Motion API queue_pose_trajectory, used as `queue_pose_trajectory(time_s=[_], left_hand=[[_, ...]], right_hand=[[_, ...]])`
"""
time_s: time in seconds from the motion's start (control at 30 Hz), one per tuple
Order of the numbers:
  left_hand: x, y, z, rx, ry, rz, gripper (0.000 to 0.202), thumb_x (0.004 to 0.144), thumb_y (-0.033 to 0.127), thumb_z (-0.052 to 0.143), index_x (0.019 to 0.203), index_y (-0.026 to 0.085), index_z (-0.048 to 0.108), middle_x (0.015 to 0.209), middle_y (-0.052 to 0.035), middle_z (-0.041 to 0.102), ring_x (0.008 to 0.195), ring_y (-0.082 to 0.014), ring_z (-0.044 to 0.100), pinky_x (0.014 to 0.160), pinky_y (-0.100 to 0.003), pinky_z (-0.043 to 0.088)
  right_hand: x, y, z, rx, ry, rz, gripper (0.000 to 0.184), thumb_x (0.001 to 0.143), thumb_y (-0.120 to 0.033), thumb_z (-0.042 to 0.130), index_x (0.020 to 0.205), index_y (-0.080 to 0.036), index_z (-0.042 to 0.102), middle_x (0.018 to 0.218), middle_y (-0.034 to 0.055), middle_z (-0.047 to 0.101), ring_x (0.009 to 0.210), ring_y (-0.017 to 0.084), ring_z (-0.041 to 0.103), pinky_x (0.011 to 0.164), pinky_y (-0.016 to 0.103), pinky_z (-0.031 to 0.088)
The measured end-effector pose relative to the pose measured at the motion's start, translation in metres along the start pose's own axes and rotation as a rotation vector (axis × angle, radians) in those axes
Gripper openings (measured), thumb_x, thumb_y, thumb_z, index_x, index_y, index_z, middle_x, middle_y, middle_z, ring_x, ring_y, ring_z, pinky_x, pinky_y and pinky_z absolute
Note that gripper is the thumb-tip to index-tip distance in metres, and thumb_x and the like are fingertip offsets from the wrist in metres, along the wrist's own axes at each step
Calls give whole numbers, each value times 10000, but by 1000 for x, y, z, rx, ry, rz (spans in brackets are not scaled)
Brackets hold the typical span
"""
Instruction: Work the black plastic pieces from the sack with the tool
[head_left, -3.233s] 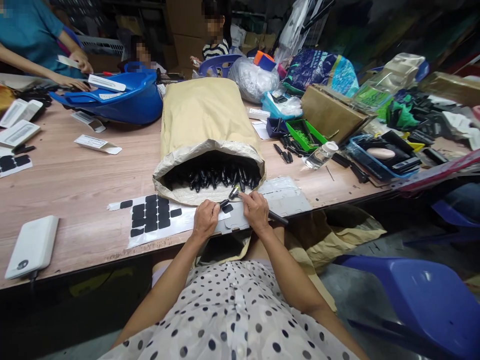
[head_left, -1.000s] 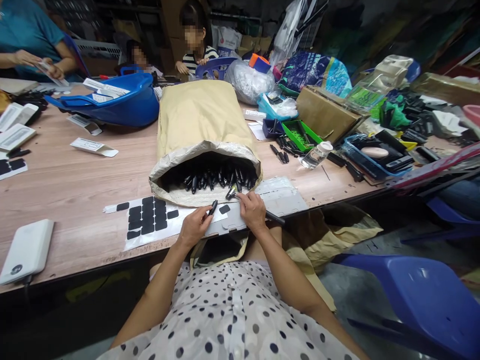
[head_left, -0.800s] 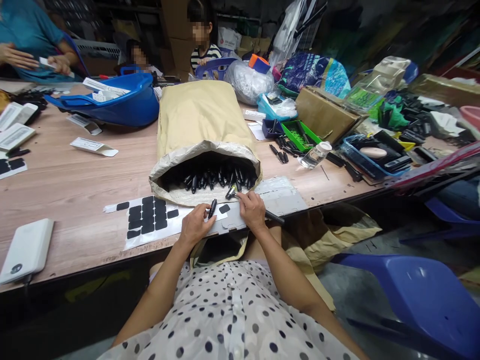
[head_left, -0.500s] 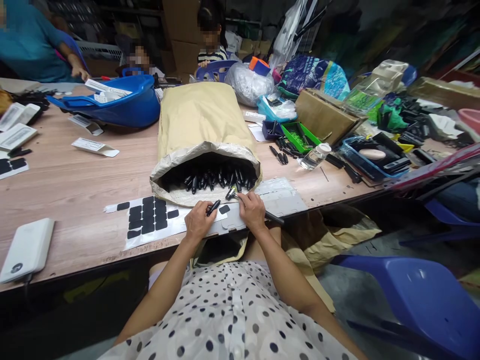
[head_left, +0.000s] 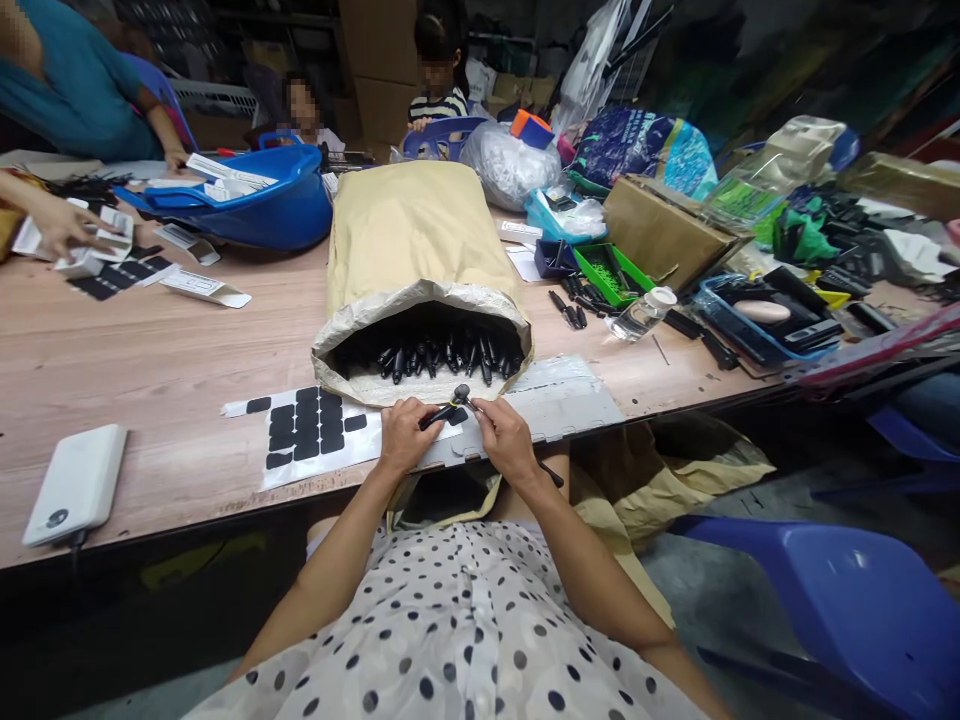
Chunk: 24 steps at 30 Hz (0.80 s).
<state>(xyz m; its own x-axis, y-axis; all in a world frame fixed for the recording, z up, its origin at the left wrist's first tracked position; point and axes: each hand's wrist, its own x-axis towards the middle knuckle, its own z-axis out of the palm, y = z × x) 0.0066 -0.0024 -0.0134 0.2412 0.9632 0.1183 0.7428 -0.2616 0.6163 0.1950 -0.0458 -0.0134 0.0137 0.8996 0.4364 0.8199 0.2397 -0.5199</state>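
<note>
My left hand [head_left: 403,436], fingers closed, grips a slim black pen-shaped piece [head_left: 435,417] at the front edge of the table. My right hand [head_left: 505,437] is closed around a small hammer-like tool. The tool's metal head [head_left: 463,393] meets the tip of the black piece, where a bit of yellow shows; its dark handle [head_left: 553,474] sticks out behind my wrist. Just beyond both hands, a tan paper sack [head_left: 416,225] lies with its mouth facing me, full of similar black pieces [head_left: 450,355]. Under my hands is a flat grey board [head_left: 559,400].
A sheet of black stickers [head_left: 319,425] lies left of my hands, and a white power bank [head_left: 76,485] farther left. A blue basin [head_left: 255,215], green tray [head_left: 611,275] and clear bottle [head_left: 643,313] stand beyond. A co-worker's hand [head_left: 67,225] handles white boxes. A blue chair [head_left: 862,600] is at right.
The tool's head has come onto the tip of the black piece as my hands drew together. A co-worker's hand has come in at the left among the white boxes. The view has shifted slightly.
</note>
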Motion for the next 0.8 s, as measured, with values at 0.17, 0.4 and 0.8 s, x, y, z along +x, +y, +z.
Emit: queue_pose_trajectory(time_s=[0.17, 0.4, 0.8], left_hand=[[0, 3, -1, 8, -23, -26, 187, 835, 292, 669, 989, 288, 775, 889, -33, 695, 956, -250, 594, 862, -395, 402], [0, 6, 0, 8, -26, -44, 193, 826, 260, 674, 988, 280, 777, 887, -35, 692, 965, -253, 594, 883, -402, 404], [0, 6, 1, -18, -4, -49, 157, 796, 284, 696, 935, 285, 770, 890, -31, 715, 938, -255, 599, 875, -406, 424]], right_hand=[[-2, -14, -5, -66, 12, -30, 348, 995, -198, 426, 1190, -222, 713, 937, 70, 691, 908, 193, 647, 834, 286, 530], [1, -24, -8, -116, -5, -46, 338, 985, -181, 437, 1169, -220, 717, 910, 64, 675, 882, 188, 636, 792, 267, 512], [6, -13, -4, -164, 4, -65, 341, 985, -188, 438, 1178, -249, 712, 927, 60, 659, 909, 190, 607, 810, 274, 488]])
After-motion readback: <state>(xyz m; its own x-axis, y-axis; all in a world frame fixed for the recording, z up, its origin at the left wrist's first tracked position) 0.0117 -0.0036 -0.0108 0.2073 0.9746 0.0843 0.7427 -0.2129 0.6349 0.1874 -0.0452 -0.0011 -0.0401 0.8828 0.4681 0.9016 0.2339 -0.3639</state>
